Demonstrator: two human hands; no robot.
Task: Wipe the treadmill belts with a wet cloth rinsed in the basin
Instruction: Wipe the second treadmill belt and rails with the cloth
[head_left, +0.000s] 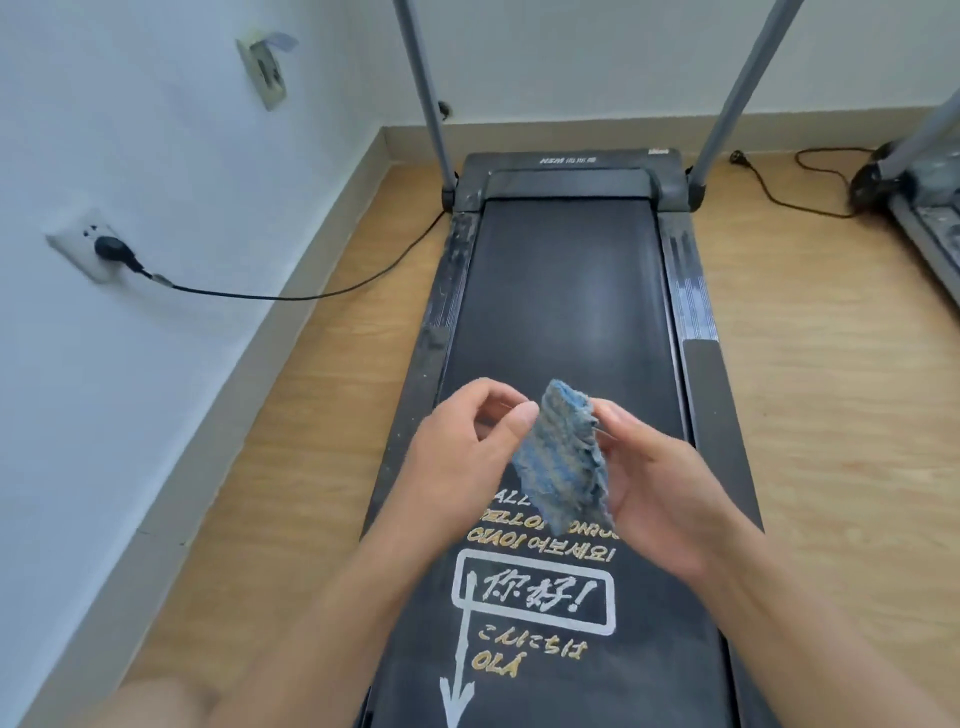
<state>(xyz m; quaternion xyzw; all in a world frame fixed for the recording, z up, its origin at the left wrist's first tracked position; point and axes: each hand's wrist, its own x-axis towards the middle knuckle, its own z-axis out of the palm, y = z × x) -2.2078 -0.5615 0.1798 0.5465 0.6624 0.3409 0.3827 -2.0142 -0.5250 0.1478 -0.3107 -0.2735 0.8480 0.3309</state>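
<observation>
Cloth (563, 457): folded, blue, held above the belt (566, 291), over its printed lettering
Left hand (457, 457): pinches the cloth's left edge
Right hand (660, 488): grips its right edge
Sides: wall (130, 364) near left, wood floor (831, 415) right

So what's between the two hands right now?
The folded blue cloth, held by the left hand and right hand above the belt; the head view shows it.

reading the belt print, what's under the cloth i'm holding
Under the cloth is the treadmill belt with printed greetings. The cloth, gripped by left hand and right hand, hides part of the upper lines.
</observation>
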